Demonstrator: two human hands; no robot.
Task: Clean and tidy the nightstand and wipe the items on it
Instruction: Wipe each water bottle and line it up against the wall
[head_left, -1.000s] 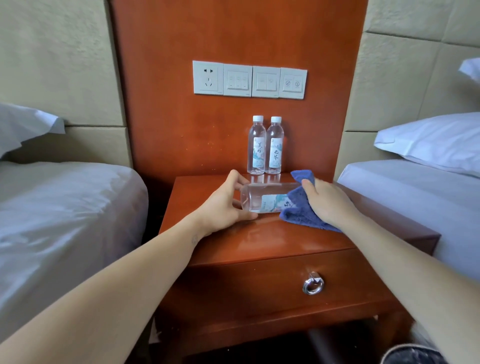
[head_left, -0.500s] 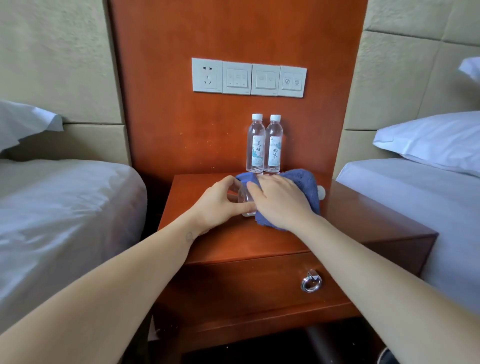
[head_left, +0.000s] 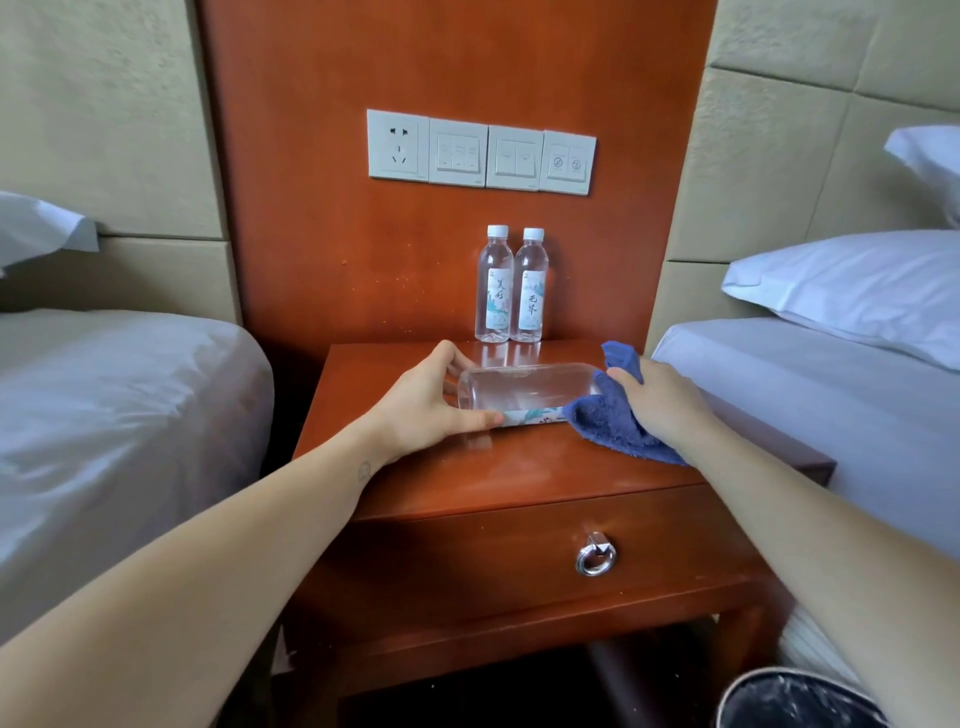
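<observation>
Sideways over the nightstand lay a water bottle, its base gripped by the left hand; the right hand clenched a blue cloth hiding its cap end.

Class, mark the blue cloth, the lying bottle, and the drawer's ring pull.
blue cloth (head_left: 613, 421), head view, lower fold.
lying bottle (head_left: 530, 387), head view, clear middle.
ring pull (head_left: 595, 556), head view, metal ring.

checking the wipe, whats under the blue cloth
The blue cloth in the right hand wraps the neck end of the lying bottle, so its cap is hidden. The left hand holds the base.
</observation>
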